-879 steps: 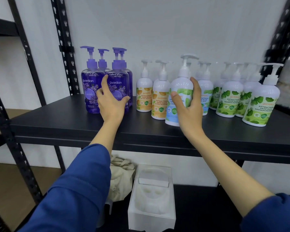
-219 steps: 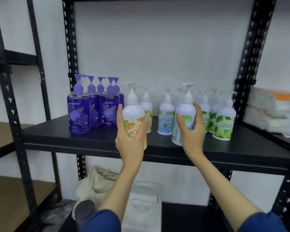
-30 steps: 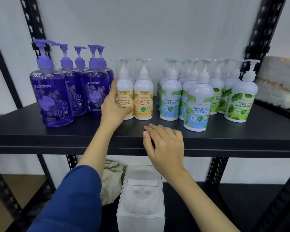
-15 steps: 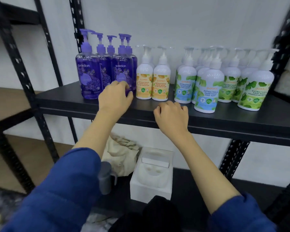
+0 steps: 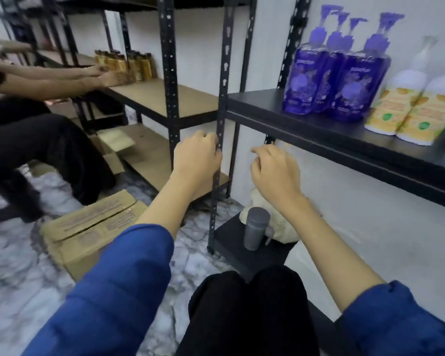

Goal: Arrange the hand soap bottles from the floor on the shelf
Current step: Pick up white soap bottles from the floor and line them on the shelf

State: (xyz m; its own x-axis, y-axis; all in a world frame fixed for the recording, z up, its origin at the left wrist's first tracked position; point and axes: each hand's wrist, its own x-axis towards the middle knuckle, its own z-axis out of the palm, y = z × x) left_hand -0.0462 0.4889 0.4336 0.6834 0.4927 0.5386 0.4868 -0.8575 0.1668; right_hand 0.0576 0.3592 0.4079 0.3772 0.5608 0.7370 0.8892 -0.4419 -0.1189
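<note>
Head camera, blurred by motion, looks down and to the left of the black metal shelf (image 5: 306,116), whose front edge runs from the black perforated upright post (image 5: 222,98) off toward the right edge of the frame. On that shelf, near its left end, stand the translucent purple pump bottles of hand soap (image 5: 337,80), packed close together; just beside them to the right are white pump bottles with orange-and-yellow labels (image 5: 406,109), partly cut off by the frame.

Both hands hang in the air below the shelf's front edge and well apart from every bottle. The left hand (image 5: 197,158), in a blue sleeve, has its fingers loosely curled and holds nothing; its knuckles lie against or just in front of the upright post, and which of the two I cannot tell. The right hand (image 5: 274,170) also has loosely curled fingers and holds nothing.

Below the hands, a grey cylindrical cup (image 5: 256,231) and a crumpled cream cloth (image 5: 275,214) sit on the black bottom shelf (image 5: 242,250). A brown cardboard box (image 5: 88,229) lies on the marbled floor (image 5: 18,278) to the left. At the far left, another person (image 5: 36,140) reaches toward amber bottles (image 5: 125,64) on a wooden shelf (image 5: 165,98).
</note>
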